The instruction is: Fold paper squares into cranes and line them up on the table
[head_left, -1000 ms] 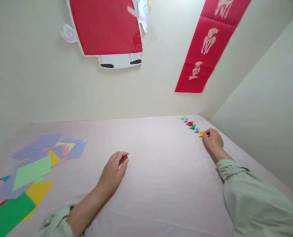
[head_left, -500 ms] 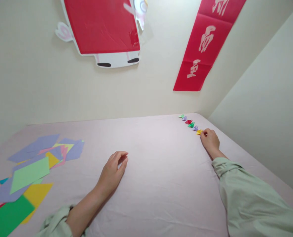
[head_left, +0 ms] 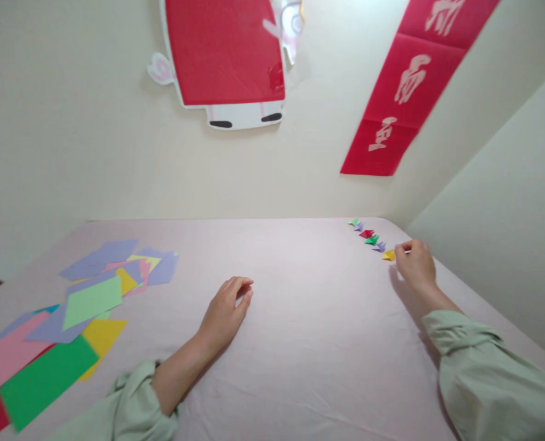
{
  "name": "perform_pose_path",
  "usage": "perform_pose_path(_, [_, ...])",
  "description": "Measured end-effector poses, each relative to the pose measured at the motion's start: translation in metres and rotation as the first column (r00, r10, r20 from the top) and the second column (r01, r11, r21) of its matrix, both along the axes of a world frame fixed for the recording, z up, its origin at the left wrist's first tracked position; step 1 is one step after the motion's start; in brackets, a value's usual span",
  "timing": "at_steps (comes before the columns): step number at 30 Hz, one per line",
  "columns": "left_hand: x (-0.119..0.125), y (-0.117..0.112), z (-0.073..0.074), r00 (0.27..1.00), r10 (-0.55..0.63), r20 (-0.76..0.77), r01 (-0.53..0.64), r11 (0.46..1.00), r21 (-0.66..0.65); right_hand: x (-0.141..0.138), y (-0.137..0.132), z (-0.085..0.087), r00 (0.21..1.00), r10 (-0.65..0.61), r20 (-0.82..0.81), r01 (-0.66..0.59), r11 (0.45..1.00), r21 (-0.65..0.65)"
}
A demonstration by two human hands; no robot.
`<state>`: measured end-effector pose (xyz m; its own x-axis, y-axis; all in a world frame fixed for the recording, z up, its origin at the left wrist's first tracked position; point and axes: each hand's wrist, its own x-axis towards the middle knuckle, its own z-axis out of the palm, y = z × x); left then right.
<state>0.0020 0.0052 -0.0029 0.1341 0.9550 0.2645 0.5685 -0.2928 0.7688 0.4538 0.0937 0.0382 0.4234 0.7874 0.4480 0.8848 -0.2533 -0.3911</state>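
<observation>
My left hand [head_left: 226, 309] rests on the pink cloth near the middle, thumb and fingers loosely curved and apart, holding nothing. At the far right, my right hand [head_left: 416, 264] hovers just beside a small yellow folded paper crane [head_left: 389, 255]. Its fingers are curled with a slight gap at the thumb, and nothing shows between them. The yellow crane is the nearest of a slanting row of several paper cranes. Behind it come a purple crane [head_left: 379, 247], a green crane [head_left: 372, 240], a red crane [head_left: 367, 234], another purple crane [head_left: 359, 226] and a light green crane [head_left: 354, 222].
Loose coloured paper sheets overlap on the left, among them a green sheet [head_left: 49, 381], a light green sheet [head_left: 93, 301] and a pink sheet [head_left: 15, 352]. The cloth-covered table [head_left: 300, 367] meets a wall with a red banner [head_left: 414, 92] and a red cartoon cutout [head_left: 224, 55].
My right hand has let go of the yellow crane and lifted slightly away to the right. My left hand stays in place on the cloth. The camera view has turned left.
</observation>
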Motion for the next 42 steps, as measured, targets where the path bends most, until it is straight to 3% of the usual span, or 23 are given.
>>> perform_pose_path(2, [0.002,-0.002,0.002,1.000,-0.009,-0.006,0.009,1.000,0.008,-0.031,0.000,0.013,0.983,0.181,-0.018,-0.181,0.983,-0.020])
perform_pose_path(4, [0.002,-0.003,0.002,1.000,-0.002,-0.019,0.002,1.000,0.023,-0.074,-0.003,0.022,0.907,0.417,-0.058,-0.419,0.907,-0.030])
perform_pose_path(6, [0.001,-0.003,0.002,0.999,0.006,-0.037,-0.005,0.999,0.034,-0.126,-0.013,0.029,0.790,0.595,-0.145,-0.608,0.791,-0.064])
perform_pose_path(8, [0.000,-0.003,0.002,0.999,0.019,-0.047,-0.017,0.999,0.045,-0.179,-0.030,0.033,0.650,0.714,-0.261,-0.758,0.633,-0.157])
perform_pose_path(10, [-0.002,-0.003,0.002,0.997,0.033,-0.064,-0.029,0.998,0.060,-0.227,-0.050,0.031,0.523,0.776,-0.351,-0.852,0.479,-0.211])
perform_pose_path(13, [-0.004,-0.003,0.004,0.994,0.051,-0.094,-0.044,0.996,0.071,-0.277,-0.071,0.015,0.418,0.821,-0.389,-0.905,0.340,-0.255])
perform_pose_path(16, [-0.007,-0.002,0.003,0.992,0.077,-0.104,-0.069,0.995,0.078,-0.297,-0.077,-0.009,0.405,0.828,-0.388,-0.914,0.349,-0.209])
perform_pose_path(20, [-0.010,-0.001,0.001,0.988,0.099,-0.121,-0.088,0.992,0.089,-0.299,-0.072,-0.031,0.374,0.839,-0.394,-0.927,0.345,-0.146])
perform_pose_path(27, [-0.025,0.006,0.000,0.964,0.106,-0.245,-0.074,0.988,0.135,-0.295,-0.070,-0.024,0.372,0.866,-0.335,-0.928,0.336,-0.164])
perform_pose_path(32, [-0.072,0.025,0.004,0.808,0.312,-0.501,-0.245,0.950,0.195,-0.289,-0.068,-0.017,0.416,0.856,-0.307,-0.908,0.371,-0.195])
perform_pose_path(35, [-0.116,0.036,0.011,0.653,0.446,-0.612,-0.435,0.883,0.178,-0.288,-0.069,-0.017,0.408,0.861,-0.305,-0.912,0.364,-0.191])
perform_pose_path(39, [-0.172,0.045,0.023,0.445,0.576,-0.686,-0.711,0.693,0.121,-0.287,-0.069,-0.021,0.363,0.871,-0.330,-0.931,0.326,-0.165])
perform_pose_path(42, [-0.206,0.044,0.030,0.371,0.611,-0.699,-0.807,0.584,0.082,-0.288,-0.068,-0.027,0.344,0.869,-0.355,-0.939,0.312,-0.145])
